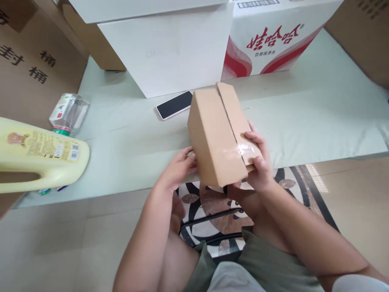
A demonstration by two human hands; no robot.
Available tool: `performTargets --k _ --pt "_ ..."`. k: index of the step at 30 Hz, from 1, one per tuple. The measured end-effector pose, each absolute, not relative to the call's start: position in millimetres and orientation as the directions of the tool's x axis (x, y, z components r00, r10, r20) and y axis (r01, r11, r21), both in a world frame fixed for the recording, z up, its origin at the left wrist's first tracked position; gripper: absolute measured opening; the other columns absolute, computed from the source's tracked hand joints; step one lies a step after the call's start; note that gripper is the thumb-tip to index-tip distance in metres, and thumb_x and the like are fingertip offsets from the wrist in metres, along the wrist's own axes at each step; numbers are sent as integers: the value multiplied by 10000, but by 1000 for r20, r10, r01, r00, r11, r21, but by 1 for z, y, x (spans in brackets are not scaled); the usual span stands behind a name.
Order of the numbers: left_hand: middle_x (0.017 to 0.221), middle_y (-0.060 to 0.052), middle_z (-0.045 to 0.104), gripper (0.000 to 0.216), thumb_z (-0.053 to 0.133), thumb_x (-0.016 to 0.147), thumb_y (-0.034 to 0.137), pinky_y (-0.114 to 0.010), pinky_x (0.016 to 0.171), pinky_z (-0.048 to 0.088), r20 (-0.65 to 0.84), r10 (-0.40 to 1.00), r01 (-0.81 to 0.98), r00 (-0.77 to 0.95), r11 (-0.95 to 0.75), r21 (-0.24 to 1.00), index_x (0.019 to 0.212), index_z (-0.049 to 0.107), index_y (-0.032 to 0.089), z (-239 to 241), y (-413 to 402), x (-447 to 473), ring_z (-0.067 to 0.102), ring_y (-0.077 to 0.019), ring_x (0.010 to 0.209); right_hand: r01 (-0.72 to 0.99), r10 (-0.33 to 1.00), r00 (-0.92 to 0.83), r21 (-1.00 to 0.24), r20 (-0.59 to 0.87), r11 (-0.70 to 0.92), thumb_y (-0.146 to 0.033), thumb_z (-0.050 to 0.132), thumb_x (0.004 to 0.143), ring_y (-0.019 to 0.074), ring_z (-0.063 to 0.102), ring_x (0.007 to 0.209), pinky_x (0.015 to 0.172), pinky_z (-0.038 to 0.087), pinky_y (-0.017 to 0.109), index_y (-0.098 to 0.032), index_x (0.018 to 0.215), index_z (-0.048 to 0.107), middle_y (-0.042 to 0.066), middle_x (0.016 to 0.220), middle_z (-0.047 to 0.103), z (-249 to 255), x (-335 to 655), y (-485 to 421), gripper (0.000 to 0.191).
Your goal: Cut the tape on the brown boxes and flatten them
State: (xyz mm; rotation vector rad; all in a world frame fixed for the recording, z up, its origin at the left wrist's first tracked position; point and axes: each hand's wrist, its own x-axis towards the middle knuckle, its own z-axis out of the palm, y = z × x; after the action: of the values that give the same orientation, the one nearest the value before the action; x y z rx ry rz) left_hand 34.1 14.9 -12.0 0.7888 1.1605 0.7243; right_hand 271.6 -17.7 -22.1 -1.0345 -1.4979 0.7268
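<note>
A small brown cardboard box is held tilted over the front edge of the cloth-covered table. Shiny clear tape shows at its near end, where a flap runs along the right side. My right hand grips the box at its right near corner, thumb and fingers closed around the flap side. Against the lower left side of the box rests my left hand, its fingers curled and partly hidden by the cardboard. What the box holds, if anything, cannot be seen.
A phone lies behind the box. White cartons and a red-and-white carton stand at the back. At left are a yellow jug, a clear bottle and a large brown carton. A patterned stool sits below.
</note>
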Motion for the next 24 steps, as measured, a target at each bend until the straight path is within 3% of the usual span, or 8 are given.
performTargets --k 2,5,9,13,15,18,21,24 --pt "1265 -153 727 532 766 836 475 -469 950 584 -393 904 115 170 378 919 1277 683 190 -13 14 35 715 -296 1080 207 898 -12 -877 440 433 -649 428 975 310 253 1615 1251 384 594 -357 1370 525 17 1712 297 -19 272 -17 501" --pt "1507 -157 576 586 673 896 524 -520 1105 498 85 996 263 -33 -73 962 1394 611 222 -9 15 34 570 -334 1369 234 885 -124 -853 449 466 -572 513 980 315 270 1608 1250 366 595 -357 1381 545 36 1708 314 -14 269 -17 456" --pt "1519 -68 577 424 487 1006 463 -530 1320 226 602 779 330 177 -623 709 1353 658 290 0 15 38 463 -274 1488 225 860 -240 -836 450 501 -566 506 992 292 307 1595 1238 396 538 -359 1458 487 56 1715 299 -9 261 -16 510" --pt "1411 -63 635 429 396 1024 441 -528 1348 168 635 754 399 166 -641 656 1254 719 275 0 13 47 568 -259 1368 359 904 -82 -833 420 420 -657 291 1012 288 432 1508 1210 405 552 -308 1428 526 89 1586 481 -10 272 -7 591" --pt "1409 -63 631 428 400 1019 439 -529 1347 180 646 750 397 143 -641 656 1251 721 275 -3 13 49 564 -262 1366 574 935 130 -794 330 201 -601 397 980 312 606 1269 1070 498 559 -245 1285 613 137 1360 629 -15 285 3 516" --pt "1425 -60 620 414 401 1021 391 -523 1344 198 679 719 383 151 -676 630 1276 706 276 -6 14 49 564 -255 1365 801 959 259 -580 115 -147 -477 623 834 315 649 937 829 542 508 -187 1234 632 160 1092 698 -23 301 20 495" --pt "1419 -58 618 411 391 1032 384 -520 1342 216 689 704 411 169 -686 600 1284 696 269 -6 15 47 561 -249 1365 894 982 184 -409 -41 -185 -401 614 826 299 621 823 742 503 429 -169 1363 573 137 919 715 -24 305 30 587" --pt "1430 -62 603 397 395 1041 363 -510 1342 226 702 690 398 177 -702 590 1302 678 265 -6 15 46 555 -240 1372 793 973 184 -563 -139 -230 -332 549 847 221 569 662 647 461 344 -215 1415 533 37 723 651 -15 304 29 580"
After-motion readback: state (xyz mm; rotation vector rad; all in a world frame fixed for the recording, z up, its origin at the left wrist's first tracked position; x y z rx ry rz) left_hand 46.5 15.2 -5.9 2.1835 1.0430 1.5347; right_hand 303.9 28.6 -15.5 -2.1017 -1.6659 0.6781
